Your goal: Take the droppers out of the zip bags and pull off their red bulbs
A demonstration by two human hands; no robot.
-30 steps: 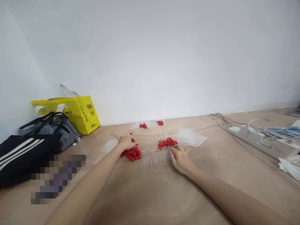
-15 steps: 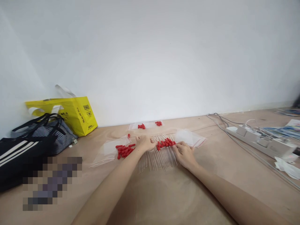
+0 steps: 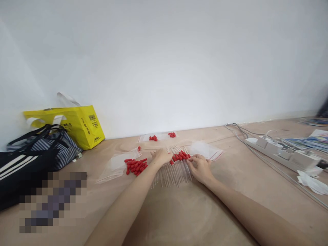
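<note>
Many thin clear tubes [image 3: 172,176] lie side by side in a row on the brown tabletop. Across their upper part lies a cluster of small red bulbs [image 3: 181,156]. My left hand [image 3: 162,156] bends over the row's left part, fingers curled, fingertips beside the bulbs; whatever they hold is hidden. At the right end my right hand [image 3: 200,168] has thumb and fingers pinched together against the tubes, next to the last bulb. A heap of red bulbs [image 3: 135,166] sits left of my left forearm, beside a clear plastic bag [image 3: 114,166].
Behind the row lie another clear bag [image 3: 205,150] and a farther bag [image 3: 161,136] with red bulbs. A yellow bag [image 3: 88,131] and a black bag [image 3: 28,174] stand left. On the right are a power strip [image 3: 266,148], cables [image 3: 256,153] and a tissue [image 3: 311,182].
My left hand has shifted right along the row, closer to the red bulbs, its fingers now more curled. My right hand stays at the row's right end. The view has moved slightly.
</note>
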